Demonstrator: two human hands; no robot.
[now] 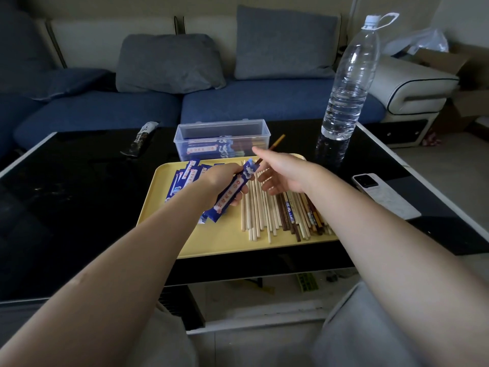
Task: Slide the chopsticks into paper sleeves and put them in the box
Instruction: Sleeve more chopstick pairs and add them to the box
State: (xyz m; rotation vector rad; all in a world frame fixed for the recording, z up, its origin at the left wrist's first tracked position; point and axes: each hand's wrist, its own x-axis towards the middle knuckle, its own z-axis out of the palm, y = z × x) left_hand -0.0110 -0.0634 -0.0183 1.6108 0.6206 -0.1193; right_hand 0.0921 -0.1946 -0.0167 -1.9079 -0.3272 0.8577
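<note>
My left hand [222, 181] grips the blue sleeve [234, 189] above the yellow tray [211, 245], my right hand [277, 176] loosely open around the brown chopstick [275, 145], so I keep both aligned while pushing toward the box [222, 139].

The single view comes from the person's head, looking forward and steeply down over both forearms at the black table [79, 207], close enough that the yellow tray [211, 247] fills the middle of the frame. It faces the blue sofa [254, 102] on the far side, with the person's own lap at the near edge. The wide lens bends the table's edges outward left and right.
</note>
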